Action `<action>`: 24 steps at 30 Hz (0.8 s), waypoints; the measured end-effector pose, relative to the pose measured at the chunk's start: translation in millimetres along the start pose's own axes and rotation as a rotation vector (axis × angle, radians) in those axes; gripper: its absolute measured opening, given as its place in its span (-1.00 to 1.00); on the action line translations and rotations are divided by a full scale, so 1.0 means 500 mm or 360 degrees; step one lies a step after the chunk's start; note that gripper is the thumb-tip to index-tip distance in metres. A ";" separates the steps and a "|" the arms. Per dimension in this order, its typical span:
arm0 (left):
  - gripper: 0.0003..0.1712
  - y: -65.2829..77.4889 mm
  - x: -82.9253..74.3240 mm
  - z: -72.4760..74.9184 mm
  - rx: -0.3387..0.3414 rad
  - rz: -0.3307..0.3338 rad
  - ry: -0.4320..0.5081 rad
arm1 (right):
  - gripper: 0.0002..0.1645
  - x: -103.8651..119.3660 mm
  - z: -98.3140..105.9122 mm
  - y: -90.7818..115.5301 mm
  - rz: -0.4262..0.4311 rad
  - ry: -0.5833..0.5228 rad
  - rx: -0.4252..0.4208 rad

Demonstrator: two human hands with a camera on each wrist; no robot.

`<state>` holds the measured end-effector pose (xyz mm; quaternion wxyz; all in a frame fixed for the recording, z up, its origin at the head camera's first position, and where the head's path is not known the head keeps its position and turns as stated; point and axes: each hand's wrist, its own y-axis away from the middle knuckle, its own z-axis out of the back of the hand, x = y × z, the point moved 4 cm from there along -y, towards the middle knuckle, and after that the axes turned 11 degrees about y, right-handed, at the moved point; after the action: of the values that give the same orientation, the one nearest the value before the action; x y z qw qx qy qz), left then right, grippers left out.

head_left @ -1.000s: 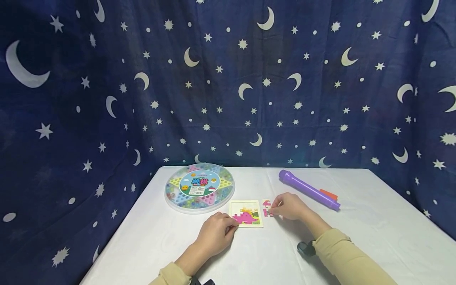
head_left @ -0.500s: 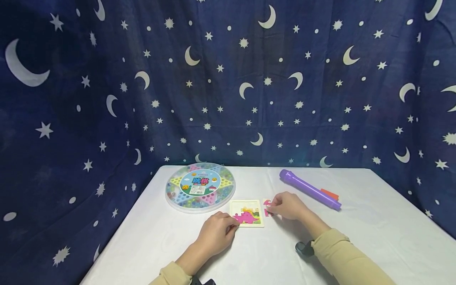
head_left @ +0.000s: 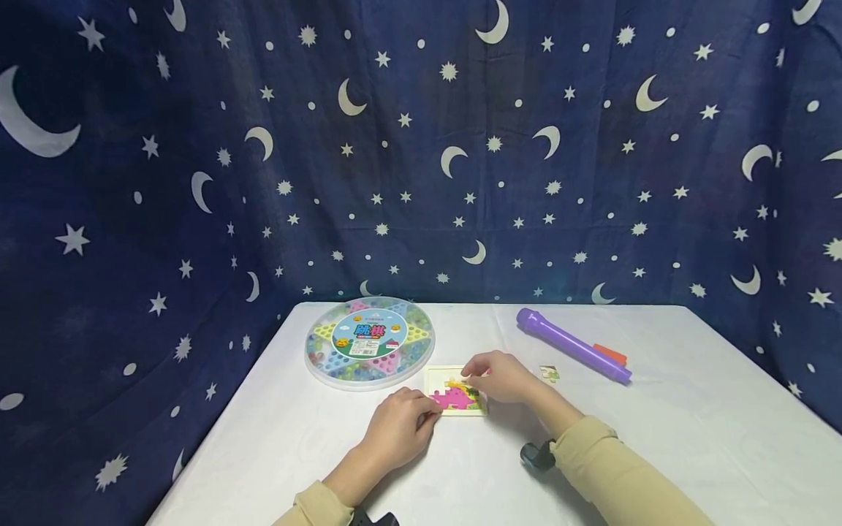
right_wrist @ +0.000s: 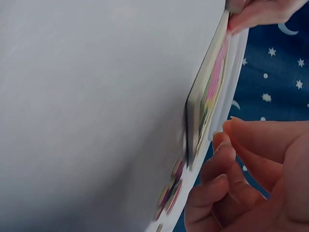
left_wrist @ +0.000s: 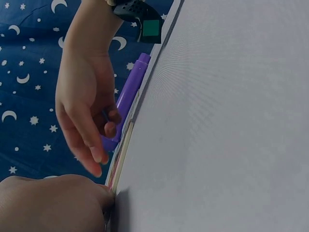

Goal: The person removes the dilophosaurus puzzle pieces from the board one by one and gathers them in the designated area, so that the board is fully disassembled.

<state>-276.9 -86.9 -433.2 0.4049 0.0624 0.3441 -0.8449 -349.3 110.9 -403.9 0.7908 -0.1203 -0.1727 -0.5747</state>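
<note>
A small square jigsaw puzzle (head_left: 454, 398) in a cream frame shows a pink dinosaur, partly assembled. My left hand (head_left: 400, 429) grips its lower left corner, fingers on the picture side and thumb at the edge; in the left wrist view the same hand (left_wrist: 50, 205) hides that corner. Over the puzzle's upper right part is my right hand (head_left: 501, 376), thumb and index tips together in a pinch on a puzzle piece almost wholly hidden by the fingers. In the right wrist view, that hand (right_wrist: 256, 174) sits beside the frame, above several loose puzzle pieces (right_wrist: 170, 195).
One loose piece (head_left: 549, 373) lies right of my right hand. Behind it are a purple toy microphone (head_left: 572, 345) and an orange-red flat block (head_left: 610, 355). A round Chinese checkers box (head_left: 370, 343) stands at the back left. A starry curtain (head_left: 421, 183) hangs behind the white table (head_left: 263, 453).
My right hand has moved left from the loose pieces beside the frame to over the puzzle's upper right. A loose piece now shows at the right. My left hand keeps its place.
</note>
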 end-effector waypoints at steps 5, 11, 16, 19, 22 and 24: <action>-0.93 -0.001 -0.001 0.001 0.0008 -0.0001 0.0005 | -0.81 0.025 -0.010 -0.007 0.0083 0.0091 0.0030; -0.94 -0.002 -0.002 0.003 -0.0002 -0.0007 0.0013 | -0.72 0.037 -0.022 -0.018 0.0093 0.0193 0.0077; -0.94 -0.002 -0.001 0.001 0.0004 -0.0006 0.0016 | -0.68 0.037 -0.026 -0.023 0.0049 0.0193 0.0097; -0.94 -0.001 0.001 0.000 0.0006 -0.0005 0.0020 | -0.67 0.037 -0.027 -0.023 0.0041 0.0178 0.0111; -0.91 -0.001 -0.001 0.000 0.0004 -0.0029 0.0001 | -0.67 0.040 -0.026 -0.020 0.0036 0.0175 0.0114; -0.84 0.000 -0.004 -0.001 0.0037 -0.0050 -0.0049 | -0.67 0.042 -0.024 -0.017 0.0035 0.0175 0.0112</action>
<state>-275.7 -85.2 -433.0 0.3961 0.0489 0.3291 -0.8558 -350.0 85.3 -406.3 0.8092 -0.0627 -0.1476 -0.5653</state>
